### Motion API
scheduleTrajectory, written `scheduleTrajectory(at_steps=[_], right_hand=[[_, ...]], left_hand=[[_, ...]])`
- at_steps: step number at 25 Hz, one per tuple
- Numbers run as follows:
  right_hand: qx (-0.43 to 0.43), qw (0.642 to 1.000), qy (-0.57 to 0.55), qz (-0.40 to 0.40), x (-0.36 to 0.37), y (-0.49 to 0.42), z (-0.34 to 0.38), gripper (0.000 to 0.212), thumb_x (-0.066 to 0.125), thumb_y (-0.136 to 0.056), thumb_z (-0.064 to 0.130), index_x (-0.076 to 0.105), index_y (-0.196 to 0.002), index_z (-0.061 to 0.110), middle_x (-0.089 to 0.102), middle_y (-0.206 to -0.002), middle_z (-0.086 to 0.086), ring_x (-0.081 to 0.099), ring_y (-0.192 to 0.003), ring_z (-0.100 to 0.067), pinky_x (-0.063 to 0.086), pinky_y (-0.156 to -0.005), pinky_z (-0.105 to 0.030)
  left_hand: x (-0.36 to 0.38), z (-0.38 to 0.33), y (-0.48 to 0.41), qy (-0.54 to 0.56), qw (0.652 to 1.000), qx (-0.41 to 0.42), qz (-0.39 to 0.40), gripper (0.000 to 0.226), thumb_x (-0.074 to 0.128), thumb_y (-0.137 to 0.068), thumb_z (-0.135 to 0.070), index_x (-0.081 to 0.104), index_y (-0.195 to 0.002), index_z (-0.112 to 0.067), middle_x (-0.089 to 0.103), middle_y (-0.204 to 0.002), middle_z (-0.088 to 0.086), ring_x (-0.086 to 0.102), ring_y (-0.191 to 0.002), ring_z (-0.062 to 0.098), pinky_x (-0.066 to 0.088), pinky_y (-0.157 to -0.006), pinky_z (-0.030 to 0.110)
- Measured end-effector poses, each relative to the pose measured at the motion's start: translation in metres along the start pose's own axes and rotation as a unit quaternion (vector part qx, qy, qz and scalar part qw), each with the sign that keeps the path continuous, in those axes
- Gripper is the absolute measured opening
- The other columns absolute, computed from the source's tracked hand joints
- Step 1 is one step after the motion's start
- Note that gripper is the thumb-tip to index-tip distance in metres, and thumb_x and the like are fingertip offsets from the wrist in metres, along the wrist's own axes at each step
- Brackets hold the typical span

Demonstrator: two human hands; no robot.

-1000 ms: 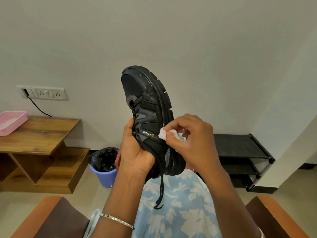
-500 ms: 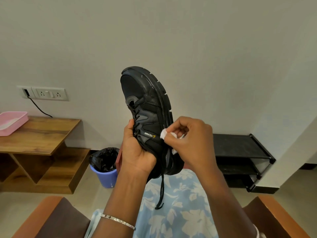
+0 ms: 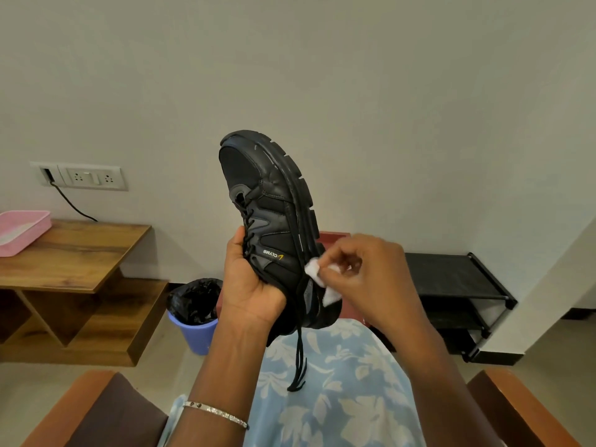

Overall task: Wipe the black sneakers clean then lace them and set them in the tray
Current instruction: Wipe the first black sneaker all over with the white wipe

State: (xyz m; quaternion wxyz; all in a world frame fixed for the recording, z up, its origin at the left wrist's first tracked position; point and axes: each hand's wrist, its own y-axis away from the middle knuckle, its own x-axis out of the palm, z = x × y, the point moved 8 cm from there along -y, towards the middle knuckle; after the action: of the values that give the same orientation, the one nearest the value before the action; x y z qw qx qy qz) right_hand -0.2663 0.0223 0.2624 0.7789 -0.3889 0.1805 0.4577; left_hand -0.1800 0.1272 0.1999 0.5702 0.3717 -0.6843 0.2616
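Observation:
A black sneaker (image 3: 271,201) is held up in front of me, toe up and sole to the right. My left hand (image 3: 250,282) grips it around the laced upper and heel opening. My right hand (image 3: 371,279) pinches a white wipe (image 3: 313,269) and presses it against the sole edge near the heel. A black lace (image 3: 298,359) hangs down from the shoe over my lap. The pink tray (image 3: 22,232) sits on the wooden shelf unit (image 3: 77,253) at the far left.
A blue bin with a black liner (image 3: 196,314) stands on the floor beside the wooden unit. A black shoe rack (image 3: 451,301) is against the wall at right. Brown chair arms (image 3: 80,411) flank my lap. A wall socket (image 3: 87,177) has a cable plugged in.
My right hand has slid the wipe down and right along the sole edge towards the heel. The shoe stays held up in my left hand.

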Motion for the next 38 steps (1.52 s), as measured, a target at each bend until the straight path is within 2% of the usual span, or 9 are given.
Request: scheduleTrajectory(at_steps=[2, 4, 8, 11, 17, 21, 28, 35, 38], right_hand=[[-0.072, 0.993, 0.019, -0.094, -0.014, -0.012, 0.012, 0.006, 0.077, -0.084, 0.015, 0.077, -0.087, 0.02, 0.068, -0.084, 0.01, 0.064, -0.076, -0.005, 0.051, -0.067, -0.014], [-0.11, 0.989, 0.015, -0.099, -0.014, -0.013, 0.014, 0.008, 0.074, -0.087, 0.013, 0.076, -0.09, 0.02, 0.068, -0.089, 0.009, 0.064, -0.081, -0.006, 0.051, -0.07, -0.014], [-0.084, 0.993, -0.005, 0.078, 0.001, 0.01, -0.004, 0.016, 0.076, -0.084, 0.01, 0.079, -0.092, 0.024, 0.067, -0.089, 0.016, 0.062, -0.084, -0.002, 0.046, -0.068, -0.009], [-0.075, 0.984, 0.041, 0.154, 0.005, 0.019, -0.011, 0.018, 0.078, -0.082, 0.014, 0.08, -0.092, 0.029, 0.067, -0.087, 0.018, 0.061, -0.083, -0.002, 0.047, -0.068, -0.011], [-0.104, 0.994, -0.023, -0.029, 0.008, 0.014, 0.011, 0.011, 0.077, -0.081, 0.012, 0.077, -0.086, 0.022, 0.067, -0.083, 0.012, 0.064, -0.076, -0.009, 0.052, -0.065, -0.018], [-0.033, 0.996, 0.038, 0.068, 0.026, 0.026, -0.002, 0.005, 0.078, -0.08, 0.019, 0.076, -0.083, 0.023, 0.066, -0.081, 0.014, 0.062, -0.072, -0.006, 0.055, -0.067, -0.023], [-0.067, 0.995, -0.008, -0.076, 0.017, 0.0, 0.018, 0.009, 0.077, -0.078, 0.016, 0.073, -0.082, 0.023, 0.067, -0.083, 0.012, 0.062, -0.072, -0.005, 0.051, -0.062, -0.017], [0.026, 0.998, 0.026, 0.045, 0.025, 0.024, -0.005, 0.011, 0.081, -0.078, 0.022, 0.07, -0.078, 0.025, 0.065, -0.077, 0.013, 0.062, -0.068, -0.004, 0.053, -0.065, -0.016], [0.009, 1.0, 0.024, -0.013, 0.016, 0.02, 0.001, 0.011, 0.082, -0.076, 0.022, 0.072, -0.076, 0.026, 0.065, -0.073, 0.016, 0.063, -0.068, -0.003, 0.052, -0.062, -0.015]], left_hand=[[0.0, 0.005, 0.001, 0.011, 1.0, -0.016, 0.003, 0.046, 0.051, -0.095, -0.042, 0.07, -0.121, -0.008, 0.068, -0.123, 0.018, 0.068, -0.109, 0.033, 0.045, -0.106, 0.047], [-0.002, 0.005, 0.002, 0.014, 1.0, -0.015, 0.0, 0.046, 0.05, -0.096, -0.041, 0.075, -0.109, -0.005, 0.071, -0.117, 0.018, 0.07, -0.104, 0.032, 0.046, -0.103, 0.046], [-0.008, -0.012, 0.002, 0.021, 1.0, 0.012, -0.016, 0.045, 0.054, -0.093, -0.039, 0.065, -0.128, -0.012, 0.062, -0.135, 0.013, 0.057, -0.128, 0.03, 0.037, -0.114, 0.048], [-0.01, -0.015, 0.0, 0.027, 0.999, 0.027, -0.017, 0.041, 0.052, -0.095, -0.039, 0.068, -0.122, -0.011, 0.063, -0.133, 0.012, 0.061, -0.121, 0.029, 0.043, -0.11, 0.049], [-0.006, -0.01, -0.003, 0.023, 0.999, 0.037, -0.001, 0.046, 0.05, -0.093, -0.041, 0.067, -0.123, -0.01, 0.064, -0.13, 0.016, 0.063, -0.115, 0.031, 0.049, -0.092, 0.06], [-0.013, -0.023, -0.003, 0.055, 0.997, 0.052, -0.006, 0.043, 0.05, -0.093, -0.039, 0.068, -0.12, -0.01, 0.057, -0.141, 0.011, 0.053, -0.131, 0.028, 0.038, -0.114, 0.048], [-0.007, -0.017, -0.002, 0.042, 0.998, 0.055, 0.001, 0.058, 0.055, -0.085, -0.038, 0.057, -0.138, -0.015, 0.057, -0.141, 0.016, 0.051, -0.133, 0.032, 0.034, -0.117, 0.048], [-0.004, -0.024, 0.001, 0.048, 0.997, 0.065, 0.01, 0.051, 0.05, -0.094, -0.042, 0.058, -0.137, -0.017, 0.056, -0.142, 0.012, 0.052, -0.133, 0.031, 0.036, -0.115, 0.049], [-0.001, -0.019, 0.002, 0.052, 0.997, 0.06, 0.001, 0.049, 0.053, -0.09, -0.039, 0.061, -0.131, -0.014, 0.058, -0.139, 0.012, 0.055, -0.13, 0.031, 0.038, -0.113, 0.049]])
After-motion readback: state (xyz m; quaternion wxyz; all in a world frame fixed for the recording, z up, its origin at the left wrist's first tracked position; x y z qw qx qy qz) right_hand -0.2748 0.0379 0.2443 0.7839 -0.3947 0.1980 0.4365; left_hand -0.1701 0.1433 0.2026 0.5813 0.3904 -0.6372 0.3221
